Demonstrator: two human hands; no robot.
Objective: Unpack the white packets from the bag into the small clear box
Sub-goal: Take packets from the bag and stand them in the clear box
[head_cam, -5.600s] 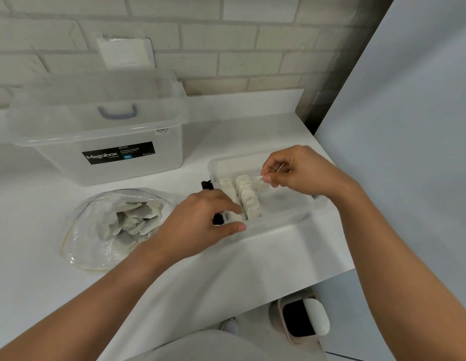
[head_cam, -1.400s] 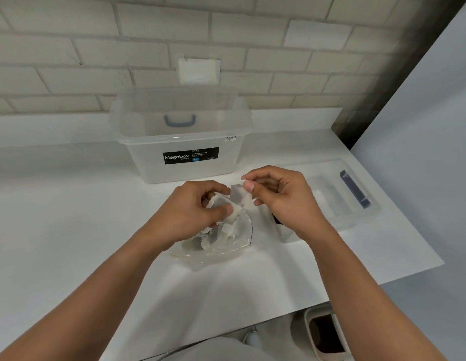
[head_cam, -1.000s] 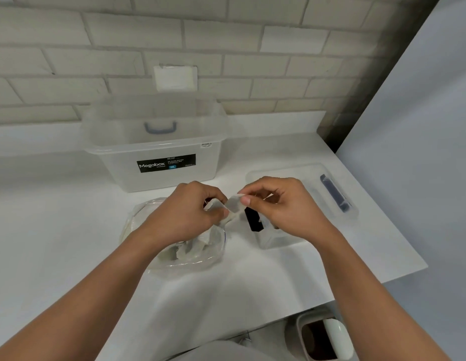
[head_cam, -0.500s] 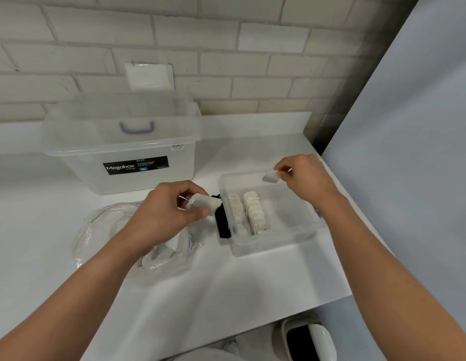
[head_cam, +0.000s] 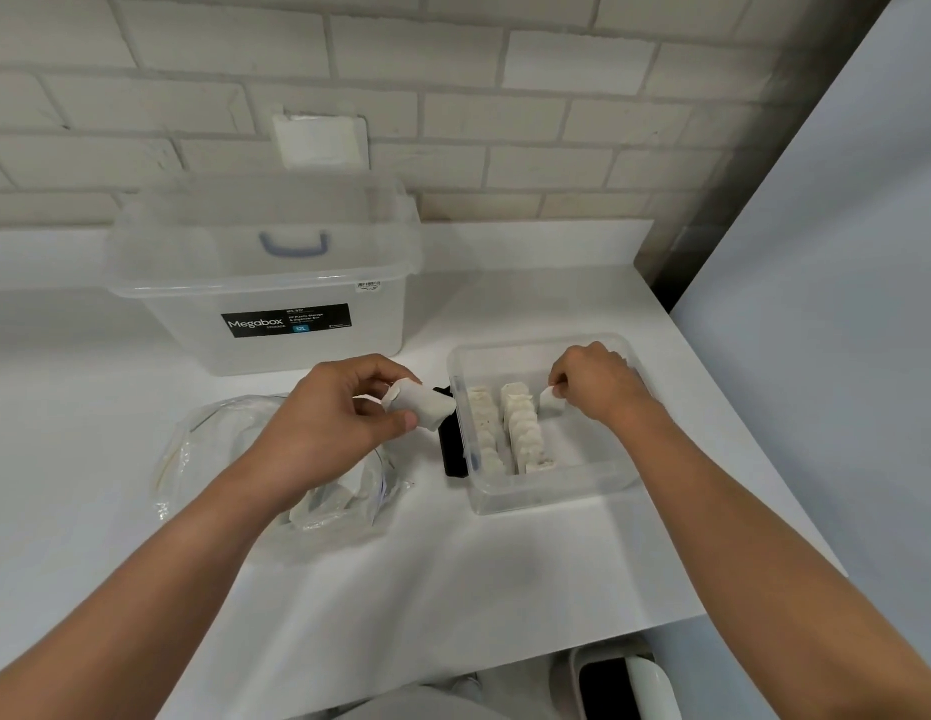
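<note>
Bin (head_cam: 624,683) on the floor sits nearest me, under the edge of the white counter (head_cam: 453,589). Further in, the clear bag (head_cam: 276,459) lies slumped on the counter with a few white packets (head_cam: 317,514) showing inside. My left hand (head_cam: 338,423) hovers above its right side, fingers curled around a small bunch of packets (head_cam: 419,405), just beside the small clear box (head_cam: 546,493). Two neat rows of packets (head_cam: 520,428) already stand on edge in the box's left half. My right hand (head_cam: 593,381) is down inside it, pinching one packet (head_cam: 549,400) at the far end of what I judge to be a third row. To do this well I'd stand it upright against the second row, let go only once it leans steady, then feed the next one across from the left hand. Behind stand the big storage box (head_cam: 265,283) and the brick wall (head_cam: 453,70)
</note>
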